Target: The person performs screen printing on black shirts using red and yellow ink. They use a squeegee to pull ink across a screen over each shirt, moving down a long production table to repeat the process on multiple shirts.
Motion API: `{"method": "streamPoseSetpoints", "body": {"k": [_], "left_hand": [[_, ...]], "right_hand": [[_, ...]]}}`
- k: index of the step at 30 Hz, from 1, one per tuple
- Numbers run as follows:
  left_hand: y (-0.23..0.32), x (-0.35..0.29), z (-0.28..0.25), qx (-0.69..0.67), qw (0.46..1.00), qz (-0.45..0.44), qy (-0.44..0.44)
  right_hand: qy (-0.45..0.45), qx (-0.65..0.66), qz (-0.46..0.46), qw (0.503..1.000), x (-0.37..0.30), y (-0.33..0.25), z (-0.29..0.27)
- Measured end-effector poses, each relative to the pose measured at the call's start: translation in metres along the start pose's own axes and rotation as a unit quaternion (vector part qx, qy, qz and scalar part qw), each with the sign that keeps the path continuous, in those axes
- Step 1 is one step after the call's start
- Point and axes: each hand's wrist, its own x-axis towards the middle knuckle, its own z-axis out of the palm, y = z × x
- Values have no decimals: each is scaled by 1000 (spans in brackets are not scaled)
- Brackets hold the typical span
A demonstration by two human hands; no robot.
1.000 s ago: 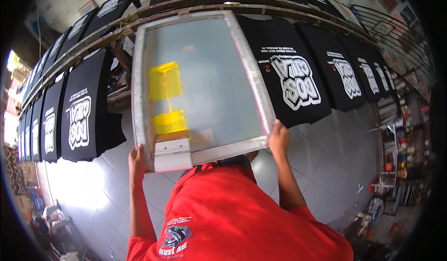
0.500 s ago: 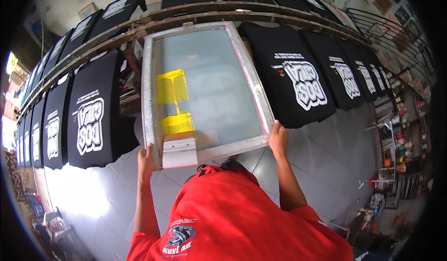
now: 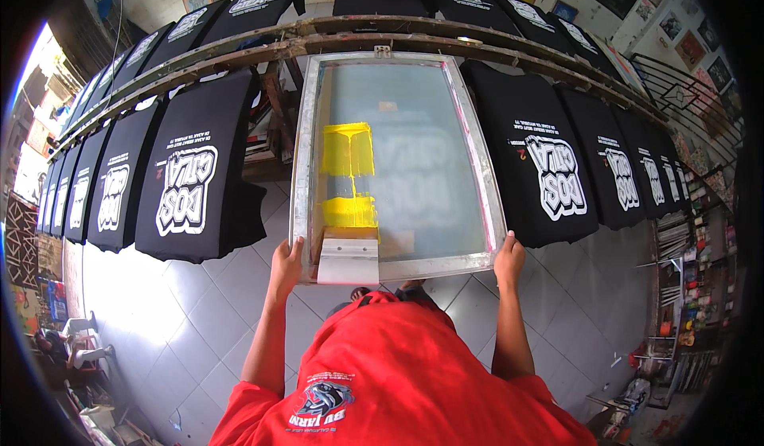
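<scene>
A screen-printing frame (image 3: 446, 268) lies in front of me, its far end at the wooden rail. My left hand (image 3: 287, 269) grips its near left corner, fingers partly hidden beneath the edge. My right hand (image 3: 509, 260) is closed on the near right corner. Yellow ink (image 3: 350, 212) is spread in two patches on the left part of the mesh. A squeegee (image 3: 348, 262) with a pale handle rests inside the frame at the near left, beside my left hand. Through the mesh, a blurred white print shows faintly.
Black T-shirts with white prints hang flat in rows, one (image 3: 199, 120) left of the frame and another (image 3: 529, 112) right of it. Long wooden rails (image 3: 334, 43) run across behind. Shelves of ink containers (image 3: 700, 287) stand at far right. Grey floor tiles (image 3: 223, 303) lie below.
The view has swung, so frame, shirts and rails appear farther right. The frame looks less slanted. Both hands keep hold of its near corners; the ink and squeegee look unchanged.
</scene>
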Motion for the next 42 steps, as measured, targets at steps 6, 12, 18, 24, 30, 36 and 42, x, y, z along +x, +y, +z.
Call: {"method": "streamPoseSetpoints", "body": {"k": [6,12,18,24,30,36,42], "left_hand": [[2,-3,7,-49,999,10,-12],[4,-3,10,-43,999,-9,-31],[-12,3,26,-49,999,-5,-6],[-20,7,27,-28,999,-24,-21],[-26,9,26,-35,998,-40,-26],[-29,13,32,-66,998,4,-17],[-26,13,31,-52,998,5,-23]], "right_hand": [[0,-6,-1,1000,5,3,-3],[3,8,-5,1000,8,4,-3],[-23,-4,7,1000,6,8,9],[-4,-53,-79,995,7,12,12],[-219,67,-353,907,-80,-106,3],[-320,-120,-580,740,-141,-170,62],[-271,-151,-530,789,-134,-199,70]]}}
